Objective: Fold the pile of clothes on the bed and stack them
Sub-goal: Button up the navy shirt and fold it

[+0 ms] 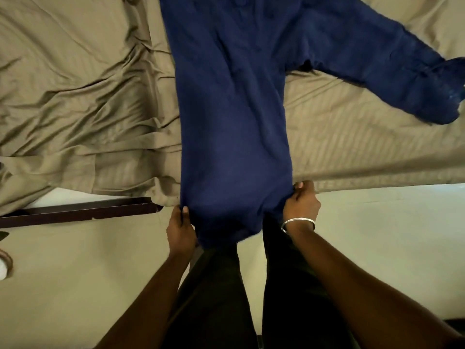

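A dark blue long-sleeved garment (234,109) lies lengthwise on the bed, its near end hanging over the bed's front edge. One sleeve (392,71) spreads out to the right across the sheet. My left hand (180,227) grips the left corner of the near hem. My right hand (302,202), with a silver bangle on the wrist, grips the right corner at the bed's edge. The garment's far end runs out of the top of the view.
The bed is covered with an olive-tan sheet (75,96), wrinkled on the left and smoother on the right. A dark wooden bed frame rail (83,212) shows at the lower left. Pale floor (377,248) lies below the bed edge, with my dark trouser legs (221,298) beneath the garment.
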{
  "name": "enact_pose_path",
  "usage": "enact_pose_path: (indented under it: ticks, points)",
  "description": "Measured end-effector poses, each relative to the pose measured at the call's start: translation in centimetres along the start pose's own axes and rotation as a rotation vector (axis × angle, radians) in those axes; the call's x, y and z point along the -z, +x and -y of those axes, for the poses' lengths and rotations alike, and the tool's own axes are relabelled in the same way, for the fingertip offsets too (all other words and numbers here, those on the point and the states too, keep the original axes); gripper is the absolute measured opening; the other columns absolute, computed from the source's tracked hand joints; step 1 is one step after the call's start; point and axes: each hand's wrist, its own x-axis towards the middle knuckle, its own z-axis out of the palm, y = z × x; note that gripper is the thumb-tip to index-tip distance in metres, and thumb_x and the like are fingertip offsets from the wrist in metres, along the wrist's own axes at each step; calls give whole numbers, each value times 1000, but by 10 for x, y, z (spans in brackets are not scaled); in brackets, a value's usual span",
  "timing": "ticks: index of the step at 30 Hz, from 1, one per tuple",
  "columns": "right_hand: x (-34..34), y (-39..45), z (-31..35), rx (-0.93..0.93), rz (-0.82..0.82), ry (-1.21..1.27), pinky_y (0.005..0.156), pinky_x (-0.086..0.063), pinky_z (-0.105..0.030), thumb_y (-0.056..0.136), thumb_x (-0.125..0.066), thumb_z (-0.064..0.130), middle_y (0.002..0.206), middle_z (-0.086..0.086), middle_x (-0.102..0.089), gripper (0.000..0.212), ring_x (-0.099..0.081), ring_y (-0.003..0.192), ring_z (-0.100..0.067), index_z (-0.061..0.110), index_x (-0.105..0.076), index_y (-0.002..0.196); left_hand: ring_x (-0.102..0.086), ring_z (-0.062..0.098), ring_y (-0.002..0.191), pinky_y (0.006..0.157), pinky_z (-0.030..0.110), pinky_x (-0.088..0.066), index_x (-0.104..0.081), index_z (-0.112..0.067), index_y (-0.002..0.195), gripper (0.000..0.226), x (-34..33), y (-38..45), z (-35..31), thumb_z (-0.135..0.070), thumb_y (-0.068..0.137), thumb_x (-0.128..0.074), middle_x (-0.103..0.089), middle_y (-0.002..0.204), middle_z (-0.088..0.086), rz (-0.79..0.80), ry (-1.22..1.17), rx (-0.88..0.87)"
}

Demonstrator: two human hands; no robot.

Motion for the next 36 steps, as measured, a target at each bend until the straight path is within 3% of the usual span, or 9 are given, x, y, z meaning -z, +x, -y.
enact_pose_path:
  ticks: [2,7,12,16,22,26,30,32,36]
  points:
    - [-3,-2,-3,-37,-50,72,73,-43,-36,100,-42,18,83,-12,-62,18,-61,85,-40,8,-57,100,-58,30,112,94,49,-50,-52,-13,129,35,-2,2,-1,-34,106,-36,-61,118,4,-52,-64,89]
    - [-4,-25,-19,96,225,124,71,-48,-26,76,-77,53,87,9,-64,47,-63,78,-11,23,-50,101,-58,18,112,94,33,-46,-48,-12,133,55,-2,4,-1,-33,88,-71,-60,123,-2,49,-48,66]
    - [-8,-26,-30,130,124,110,69,-46,-20,89,-70,20,81,3,-67,11,-65,78,-21,21,-62,95,-60,21,93,77,32,-44,-58,-15,101,21,3,8,0,-26,88,-72,-64,98,0,-31,133,69]
    - [0,-23,-39,178,63,143,66,-39,-3,91,-64,10,84,1,-67,11,-63,76,-20,13,-66,102,-60,21,96,82,32,-43,-65,-9,109,15,10,10,3,-14,95,-62,-67,101,3,-50,140,47]
    - [7,-28,-39,189,56,-6,75,-42,-24,95,-58,18,95,-7,-71,14,-64,83,-28,14,-65,108,-59,31,100,80,31,-38,-64,-3,113,19,2,14,0,-10,101,-51,-68,110,15,-92,201,81]
    - [-3,-29,-20,244,131,-17,71,-44,-20,75,-81,44,106,6,-55,52,-54,82,-9,16,-55,111,-56,28,89,78,35,-39,-61,-4,109,20,2,17,-4,-12,102,-44,-63,100,12,-102,224,117]
    - [-5,-23,-17,170,59,103,79,-49,-23,76,-83,25,97,0,-57,23,-55,76,-6,12,-69,90,-58,25,91,81,34,-39,-62,-8,109,17,5,11,-11,-18,99,-55,-63,100,7,-23,80,129]
    - [-2,-22,-23,191,7,227,79,-49,-15,77,-82,18,91,-2,-63,12,-62,78,-11,10,-74,82,-58,18,88,84,32,-39,-62,-14,98,16,6,12,-17,-29,95,-62,-65,97,0,12,-42,177]
    - [9,-15,-33,78,-22,233,81,-53,-32,79,-81,16,85,-3,-69,8,-67,82,-24,14,-73,81,-64,25,87,81,35,-44,-63,-15,91,36,7,19,-20,-51,91,-60,-67,89,3,36,189,134]
